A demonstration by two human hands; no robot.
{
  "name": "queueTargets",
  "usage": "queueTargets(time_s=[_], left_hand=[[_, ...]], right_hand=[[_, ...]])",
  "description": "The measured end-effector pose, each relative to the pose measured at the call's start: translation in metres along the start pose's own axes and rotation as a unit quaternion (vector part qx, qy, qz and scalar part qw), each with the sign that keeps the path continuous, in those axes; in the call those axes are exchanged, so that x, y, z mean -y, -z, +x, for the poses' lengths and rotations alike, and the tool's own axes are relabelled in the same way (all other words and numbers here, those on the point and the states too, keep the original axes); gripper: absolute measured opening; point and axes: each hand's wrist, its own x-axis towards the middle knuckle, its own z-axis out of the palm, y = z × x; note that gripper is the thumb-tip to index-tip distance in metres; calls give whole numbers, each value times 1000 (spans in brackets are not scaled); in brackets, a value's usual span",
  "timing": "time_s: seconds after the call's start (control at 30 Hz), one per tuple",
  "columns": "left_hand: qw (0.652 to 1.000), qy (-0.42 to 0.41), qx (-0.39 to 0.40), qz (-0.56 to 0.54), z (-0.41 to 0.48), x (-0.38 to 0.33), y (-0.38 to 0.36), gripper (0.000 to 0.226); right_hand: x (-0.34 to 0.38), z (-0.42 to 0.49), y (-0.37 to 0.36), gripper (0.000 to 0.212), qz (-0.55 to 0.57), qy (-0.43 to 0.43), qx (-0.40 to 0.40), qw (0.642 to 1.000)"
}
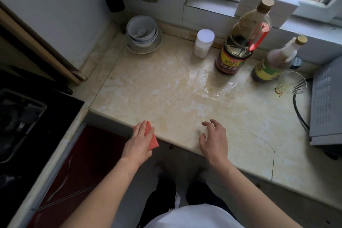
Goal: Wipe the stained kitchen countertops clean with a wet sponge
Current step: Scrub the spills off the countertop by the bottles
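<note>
Head view, left to right: at the far left you have a black stove top beside the cream marbled stone desk. Your left hand sits at the desk's front edge, fingers laid flat over a thin red-pink rectangular sponge and gripping it; part of the sponge hangs past the edge. Behind it, in the back corner, a stack of white ceramic bowls rests on a white plate. Your right hand hovers over the front edge near the sponge hand, fingers spread and curled, holding nothing. Further back stands a white plastic jar, then a large dark soy sauce bottle with a red handle, with a wet shiny patch on the desk before it. Right of that are a smaller brown bottle with a yellow-green label, a clear glass bowl, and a grey metal appliance.
</note>
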Motion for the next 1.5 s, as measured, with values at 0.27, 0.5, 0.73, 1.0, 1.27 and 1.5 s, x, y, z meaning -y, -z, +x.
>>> queueTargets(time_s=[0.27, 0.5, 0.73, 1.0, 1.27, 1.5], left_hand=[[999, 43, 8, -25, -15, -6, -7, 87], [993, 65, 25, -93, -17, -29, -5, 60], [969, 27, -3, -247, -8, -92, 5, 15], [908, 24, -28, -417, -5, -141, 19, 9], [886, -30, 33, -462, -9, -161, 30, 14], [891, -104, 51, -439, -20, -147, 25, 16]], right_hand=[[-5, 6, 24, 40, 26, 14, -13, 999], [-27, 9, 46, 35, 42, 25, 14, 999], [-42, 10, 57, 33, 57, 72, 154, 984], [-46, 0, 67, 55, 123, 146, 296, 936], [-53, -13, 78, 29, 139, 123, 264, 947], [-55, -46, 81, 20, 130, 66, 220, 965]])
